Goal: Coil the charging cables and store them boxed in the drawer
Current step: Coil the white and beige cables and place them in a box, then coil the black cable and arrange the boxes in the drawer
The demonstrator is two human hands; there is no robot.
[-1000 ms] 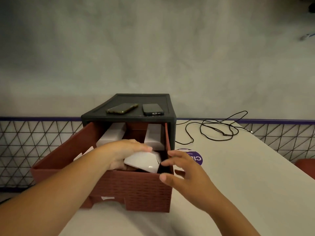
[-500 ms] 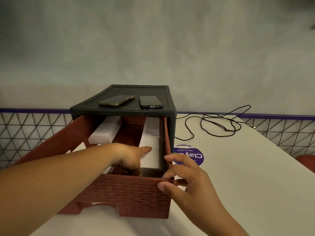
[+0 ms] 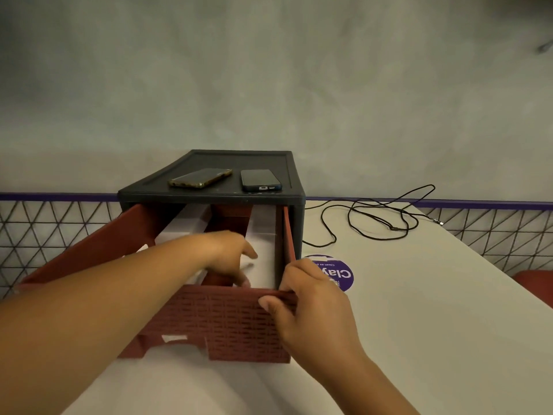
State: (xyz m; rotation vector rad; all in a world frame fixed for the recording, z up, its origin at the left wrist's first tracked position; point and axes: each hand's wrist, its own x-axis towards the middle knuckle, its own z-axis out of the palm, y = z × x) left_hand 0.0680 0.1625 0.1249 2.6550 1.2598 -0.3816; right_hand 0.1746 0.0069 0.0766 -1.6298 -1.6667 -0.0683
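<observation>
A red-brown woven drawer (image 3: 224,324) stands pulled out of a dark grey cabinet (image 3: 296,217). Long white boxes lie inside it, one on the right (image 3: 263,232) and one on the left (image 3: 185,226). My left hand (image 3: 227,253) reaches into the drawer; its thumb lies over the right white box and its fingers curl down the box's left side. The drawer front partly hides the fingertips. My right hand (image 3: 314,307) grips the drawer's front right corner, thumb on the front face. A loose black charging cable (image 3: 374,223) lies uncoiled on the white table (image 3: 419,324), right of the cabinet.
Two phones (image 3: 200,178) (image 3: 260,179) lie on the cabinet top. A round purple sticker (image 3: 338,271) sits on the table beside the drawer. A wire mesh rail (image 3: 45,235) runs behind the table, and a red seat edge (image 3: 535,283) shows at far right.
My left hand lowered a white box into the drawer's right side and now stays on it. My right hand moved in from beside the drawer and took hold of its front right corner.
</observation>
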